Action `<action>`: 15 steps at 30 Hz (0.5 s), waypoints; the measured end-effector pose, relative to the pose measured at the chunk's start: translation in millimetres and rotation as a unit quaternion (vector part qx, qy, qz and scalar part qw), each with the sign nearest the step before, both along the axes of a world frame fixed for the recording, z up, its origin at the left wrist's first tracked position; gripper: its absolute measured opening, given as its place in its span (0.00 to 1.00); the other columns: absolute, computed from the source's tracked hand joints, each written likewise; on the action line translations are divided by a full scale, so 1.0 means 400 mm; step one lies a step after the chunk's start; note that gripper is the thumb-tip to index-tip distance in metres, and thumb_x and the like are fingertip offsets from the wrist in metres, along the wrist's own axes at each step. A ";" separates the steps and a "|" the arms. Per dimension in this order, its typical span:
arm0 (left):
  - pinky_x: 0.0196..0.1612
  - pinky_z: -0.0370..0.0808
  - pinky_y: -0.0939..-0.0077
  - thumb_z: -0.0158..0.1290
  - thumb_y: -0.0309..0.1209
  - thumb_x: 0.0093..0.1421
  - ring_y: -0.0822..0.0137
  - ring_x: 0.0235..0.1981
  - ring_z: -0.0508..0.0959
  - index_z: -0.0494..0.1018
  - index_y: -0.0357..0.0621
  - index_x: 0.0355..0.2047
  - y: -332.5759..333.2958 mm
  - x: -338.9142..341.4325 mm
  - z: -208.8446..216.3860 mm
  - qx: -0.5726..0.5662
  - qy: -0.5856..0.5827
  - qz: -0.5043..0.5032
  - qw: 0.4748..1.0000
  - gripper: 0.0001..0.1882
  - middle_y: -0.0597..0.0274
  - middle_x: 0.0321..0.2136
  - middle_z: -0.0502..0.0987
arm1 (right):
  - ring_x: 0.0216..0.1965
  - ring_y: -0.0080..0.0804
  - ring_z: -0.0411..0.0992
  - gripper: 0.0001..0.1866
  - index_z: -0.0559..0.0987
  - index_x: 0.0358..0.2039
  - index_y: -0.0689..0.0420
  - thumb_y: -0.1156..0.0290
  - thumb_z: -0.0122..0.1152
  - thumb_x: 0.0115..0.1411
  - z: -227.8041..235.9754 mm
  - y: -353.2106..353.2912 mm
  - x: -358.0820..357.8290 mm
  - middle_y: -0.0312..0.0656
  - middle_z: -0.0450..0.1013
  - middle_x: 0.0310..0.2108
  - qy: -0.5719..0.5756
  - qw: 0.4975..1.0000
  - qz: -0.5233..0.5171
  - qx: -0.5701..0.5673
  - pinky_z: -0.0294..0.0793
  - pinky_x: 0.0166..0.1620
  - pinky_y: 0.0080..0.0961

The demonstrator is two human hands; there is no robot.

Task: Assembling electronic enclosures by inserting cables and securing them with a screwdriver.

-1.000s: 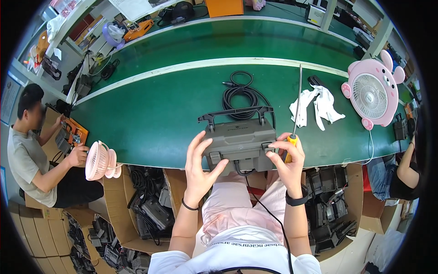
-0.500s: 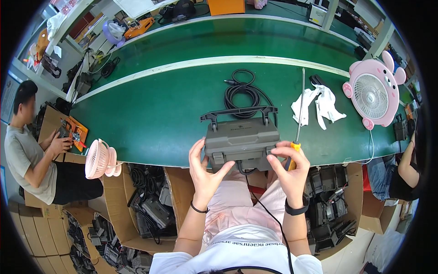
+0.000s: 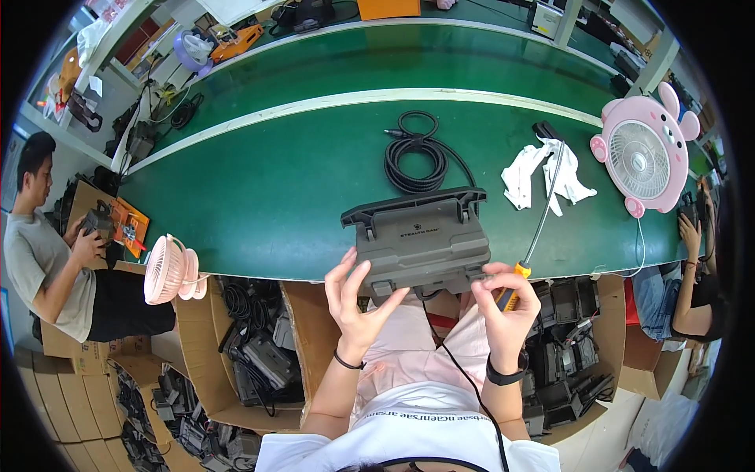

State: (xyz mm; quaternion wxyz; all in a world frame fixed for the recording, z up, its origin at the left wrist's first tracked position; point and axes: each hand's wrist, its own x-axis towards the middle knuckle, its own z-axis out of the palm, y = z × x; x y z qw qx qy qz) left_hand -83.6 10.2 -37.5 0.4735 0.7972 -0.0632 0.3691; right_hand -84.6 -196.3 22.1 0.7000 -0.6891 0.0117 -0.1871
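At the near edge of the green bench lies a dark grey plastic case with its lid down and a hinged carrying handle along the far side. My left hand grips its near left corner, fingers and thumb around the latch there. The fingertips of my right hand touch the near right corner by the other latch. That same hand holds a screwdriver with a yellow and black handle, its long shaft pointing away over the bench. Behind the case rests a coiled black cable.
White gloves and a pink animal-shaped fan are at the right. A small pink fan stands at the left edge. Cardboard boxes of grey cases and cables flank my legs. One person works at left, another at right.
The case has tilted so its lid faces up toward me more, and its handle lies lower. The screwdriver's shaft has swung to the right, over the gloves. Both hands stay at the case's near corners.
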 end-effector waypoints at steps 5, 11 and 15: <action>0.54 0.76 0.56 0.76 0.28 0.37 0.48 0.56 0.72 0.71 0.44 0.54 0.007 0.010 0.019 0.005 0.011 -0.002 1.000 0.41 0.51 0.51 0.67 | 0.33 0.23 0.74 0.10 0.81 0.28 0.57 0.84 0.70 0.48 -0.010 -0.002 0.021 0.42 0.77 0.36 -0.028 0.998 0.007 -0.048 0.71 0.37 0.19; 0.44 0.81 0.69 0.76 0.28 0.36 0.61 0.52 0.73 0.71 0.47 0.56 0.016 0.024 0.046 0.018 0.076 0.016 0.997 0.43 0.56 0.52 0.66 | 0.36 0.25 0.74 0.11 0.81 0.31 0.57 0.85 0.69 0.47 0.001 -0.012 0.042 0.42 0.77 0.39 -0.061 0.993 0.047 -0.091 0.72 0.39 0.20; 0.45 0.81 0.67 0.76 0.28 0.36 0.56 0.54 0.73 0.71 0.46 0.55 0.008 0.022 0.053 0.001 0.071 0.009 0.997 0.42 0.54 0.52 0.66 | 0.33 0.24 0.74 0.13 0.83 0.32 0.55 0.85 0.70 0.47 0.007 -0.026 0.043 0.41 0.78 0.38 -0.048 0.991 0.074 -0.098 0.71 0.33 0.17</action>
